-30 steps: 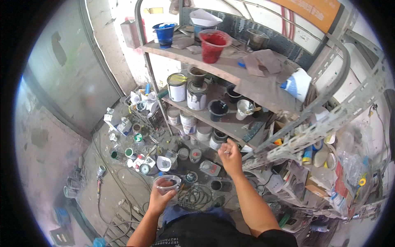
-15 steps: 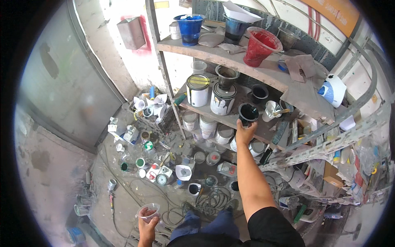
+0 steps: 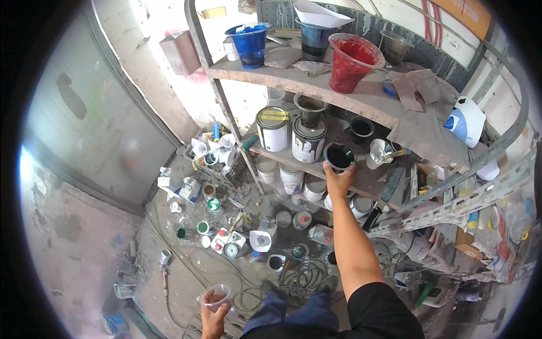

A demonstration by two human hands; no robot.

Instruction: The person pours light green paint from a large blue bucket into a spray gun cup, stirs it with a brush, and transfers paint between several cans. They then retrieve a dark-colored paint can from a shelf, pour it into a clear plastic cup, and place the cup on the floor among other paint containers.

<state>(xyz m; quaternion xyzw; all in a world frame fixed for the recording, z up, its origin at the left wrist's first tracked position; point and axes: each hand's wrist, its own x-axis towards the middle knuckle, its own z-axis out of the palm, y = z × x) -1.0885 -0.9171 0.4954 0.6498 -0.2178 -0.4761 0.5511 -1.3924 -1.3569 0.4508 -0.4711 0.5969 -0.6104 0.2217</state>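
My right arm reaches forward to the middle shelf, and my right hand (image 3: pixel 339 182) is wrapped round a plastic cup of dark paint (image 3: pixel 340 157). That cup is at the shelf's front edge; whether its base rests on the board is hidden. Just behind it stand another cup of dark paint (image 3: pixel 361 130) and a pale paint-smeared cup (image 3: pixel 378 155) with a brush across it. To its left is a paint can (image 3: pixel 309 144) with a dirty cup (image 3: pixel 310 108) on its lid. Low down, my left hand (image 3: pixel 213 312) grips a clear plastic cup (image 3: pixel 218 296) with no paint visible in it.
The top shelf (image 3: pixel 271 78) carries a blue paint cup (image 3: pixel 248 46) and a red one (image 3: pixel 353 65). Paint cans (image 3: pixel 291 179) fill the lower shelf. Cups, tins and a coiled hose (image 3: pixel 305 277) litter the floor by my feet. A metal rack (image 3: pixel 446 212) stands right.
The whole view has shifted slightly. Both hands keep their cups; the dark paint cup stays near the shelf edge, and its opening shows a little more from above.
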